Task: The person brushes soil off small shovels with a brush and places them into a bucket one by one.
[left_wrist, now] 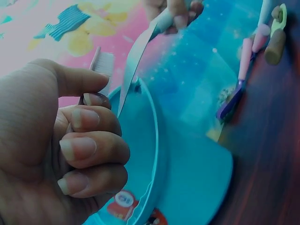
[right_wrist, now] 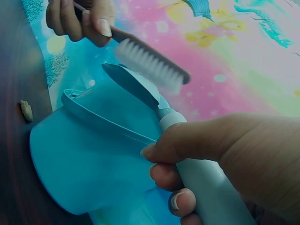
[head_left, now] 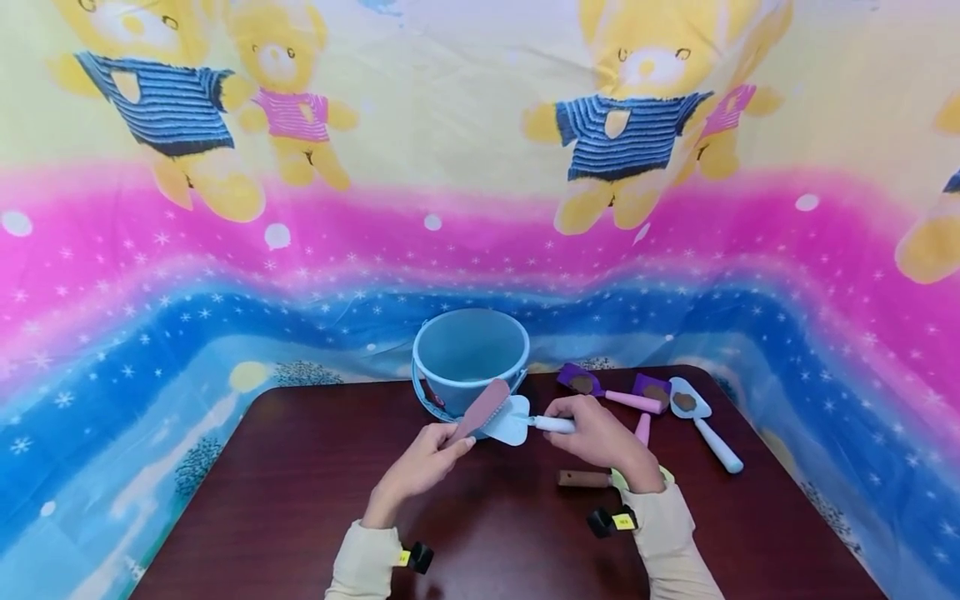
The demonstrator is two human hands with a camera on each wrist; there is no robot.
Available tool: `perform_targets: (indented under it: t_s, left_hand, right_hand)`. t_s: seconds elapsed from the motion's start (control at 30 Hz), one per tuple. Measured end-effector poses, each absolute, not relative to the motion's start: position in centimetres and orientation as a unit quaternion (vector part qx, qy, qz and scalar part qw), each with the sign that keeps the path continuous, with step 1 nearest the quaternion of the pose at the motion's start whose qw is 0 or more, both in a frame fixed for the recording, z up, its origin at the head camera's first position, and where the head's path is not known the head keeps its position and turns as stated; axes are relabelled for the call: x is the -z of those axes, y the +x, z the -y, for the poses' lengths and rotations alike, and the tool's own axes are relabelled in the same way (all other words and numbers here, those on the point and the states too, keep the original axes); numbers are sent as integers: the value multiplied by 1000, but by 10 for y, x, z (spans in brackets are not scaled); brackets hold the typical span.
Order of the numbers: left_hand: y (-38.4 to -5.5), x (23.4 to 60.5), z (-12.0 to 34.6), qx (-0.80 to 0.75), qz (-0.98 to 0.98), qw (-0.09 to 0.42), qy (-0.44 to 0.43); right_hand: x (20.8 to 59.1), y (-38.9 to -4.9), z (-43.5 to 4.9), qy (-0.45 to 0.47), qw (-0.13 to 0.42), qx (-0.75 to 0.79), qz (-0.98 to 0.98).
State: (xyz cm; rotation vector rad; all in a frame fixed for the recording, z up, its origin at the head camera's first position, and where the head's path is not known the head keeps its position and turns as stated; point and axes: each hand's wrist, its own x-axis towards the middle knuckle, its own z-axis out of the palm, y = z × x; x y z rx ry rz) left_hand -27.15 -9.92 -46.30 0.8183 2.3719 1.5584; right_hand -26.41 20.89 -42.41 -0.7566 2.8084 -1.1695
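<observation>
My left hand [head_left: 423, 462] grips a pinkish-brown brush [head_left: 483, 407] with white bristles, tilted up to the right. The right hand [head_left: 596, 429] holds a small light-blue shovel [head_left: 510, 421] by its pale handle, the blade pointing left. Brush and blade overlap in the head view, over the front of a light-blue bucket [head_left: 472, 343]. In the right wrist view the bristles [right_wrist: 147, 65] hang just above the shovel blade [right_wrist: 133, 82], and the blade is over the bucket's rim [right_wrist: 112, 125]. In the left wrist view, curled fingers [left_wrist: 96, 143] hide most of the brush handle.
Two purple shovels [head_left: 567, 375] with pink handles and another light-blue shovel [head_left: 720, 446] lie at the right, brown clumps on their blades. A brown-handled green tool [head_left: 583, 478] lies partly under the right forearm. A small brown piece [right_wrist: 26, 111] rests on the table near the bucket.
</observation>
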Motion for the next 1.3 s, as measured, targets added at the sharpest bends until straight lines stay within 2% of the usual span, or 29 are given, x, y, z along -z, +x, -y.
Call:
perform_targets:
  t_s: [0.43, 0.8, 1.07, 1.3]
  left_hand:
    - [-261, 469, 66, -493, -808, 58, 317]
    - [-261, 465, 66, -467, -822, 50, 321]
    - [-265, 467, 75, -467, -826, 57, 310]
    - [-267, 469, 83, -485, -820, 82, 293]
  right_hand:
    - [431, -265, -209, -249, -11, 356, -901]
    - [428, -265, -211, -238, -15, 363, -901]
    - [425, -265, -212, -232, -13, 367, -901]
    - [423, -265, -215, -230, -18, 366, -901]
